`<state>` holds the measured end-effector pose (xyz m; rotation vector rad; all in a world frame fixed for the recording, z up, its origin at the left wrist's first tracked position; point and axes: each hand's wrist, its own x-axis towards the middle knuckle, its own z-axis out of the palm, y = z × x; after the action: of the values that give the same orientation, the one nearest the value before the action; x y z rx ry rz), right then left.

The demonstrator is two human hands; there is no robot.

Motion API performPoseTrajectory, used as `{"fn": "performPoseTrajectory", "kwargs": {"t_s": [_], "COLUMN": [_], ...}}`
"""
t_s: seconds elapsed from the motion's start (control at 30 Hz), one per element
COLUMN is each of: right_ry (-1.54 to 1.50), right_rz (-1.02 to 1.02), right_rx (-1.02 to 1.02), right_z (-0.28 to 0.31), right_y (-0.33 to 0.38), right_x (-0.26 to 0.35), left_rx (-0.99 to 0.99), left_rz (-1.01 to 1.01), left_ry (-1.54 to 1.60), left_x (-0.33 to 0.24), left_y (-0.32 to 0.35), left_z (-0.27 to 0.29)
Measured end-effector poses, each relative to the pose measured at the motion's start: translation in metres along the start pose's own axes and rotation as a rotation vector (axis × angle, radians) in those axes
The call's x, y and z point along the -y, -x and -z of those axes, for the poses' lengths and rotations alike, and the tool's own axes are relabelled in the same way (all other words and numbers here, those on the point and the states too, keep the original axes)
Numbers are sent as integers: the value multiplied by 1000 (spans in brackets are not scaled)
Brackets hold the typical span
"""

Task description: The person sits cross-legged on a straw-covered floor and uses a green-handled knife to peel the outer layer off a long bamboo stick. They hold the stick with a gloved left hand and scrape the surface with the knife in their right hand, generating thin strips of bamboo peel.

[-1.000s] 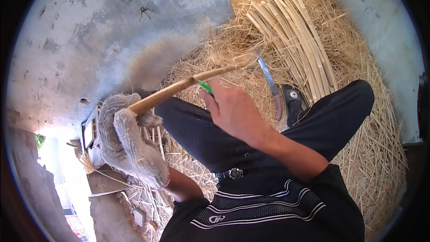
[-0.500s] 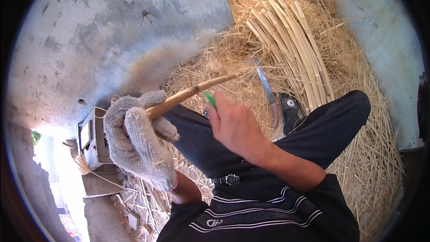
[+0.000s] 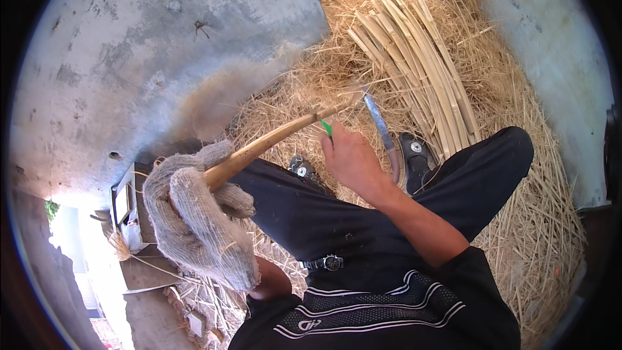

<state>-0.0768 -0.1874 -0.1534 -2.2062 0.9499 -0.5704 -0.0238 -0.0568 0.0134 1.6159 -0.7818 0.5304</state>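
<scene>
My left hand (image 3: pixel 194 214), in a grey knitted glove, is wrapped round the thick end of a bamboo strip (image 3: pixel 262 142). The strip slants up to the right and tapers toward its far tip. My bare right hand (image 3: pixel 355 161) is closed on a small green tool (image 3: pixel 326 128), most of it hidden in my fingers. The tool's visible end is close against the strip near a dark band; whether it touches cannot be told. Beyond the right hand, a long-bladed knife (image 3: pixel 378 120) with a brown handle lies on the straw.
A bundle of split bamboo strips (image 3: pixel 424 71) rests on loose straw (image 3: pixel 525 233) at the far right. My crossed legs (image 3: pixel 483 168) frame the working area. A grey wall (image 3: pixel 149 45) rises at the left, and a wristwatch (image 3: pixel 333 262) shows at my waist.
My right hand and the green tool have slid along the bamboo strip toward its far tip, up and to the right. My left hand keeps its hold, shifted slightly left and down.
</scene>
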Motion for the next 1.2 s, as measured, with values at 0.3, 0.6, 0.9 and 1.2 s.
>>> {"fn": "performPoseTrajectory", "kwargs": {"t_s": [0.3,0.6,0.9,1.2], "right_ry": [259,126,-169,-177], "right_rz": [59,-97,-88,-96], "right_rx": [-102,165,123,94], "right_z": [-16,-23,-47,-19], "right_y": [-17,-20,-36,-28], "right_x": [-56,-59,-117,-55], "left_rx": [-5,83,60,-16], "left_rz": [-23,-69,-44,-40], "left_ry": [-14,-72,56,61], "left_x": [0,2,-11,-5], "left_y": [4,0,2,2], "left_z": [0,1,-13,-19]}}
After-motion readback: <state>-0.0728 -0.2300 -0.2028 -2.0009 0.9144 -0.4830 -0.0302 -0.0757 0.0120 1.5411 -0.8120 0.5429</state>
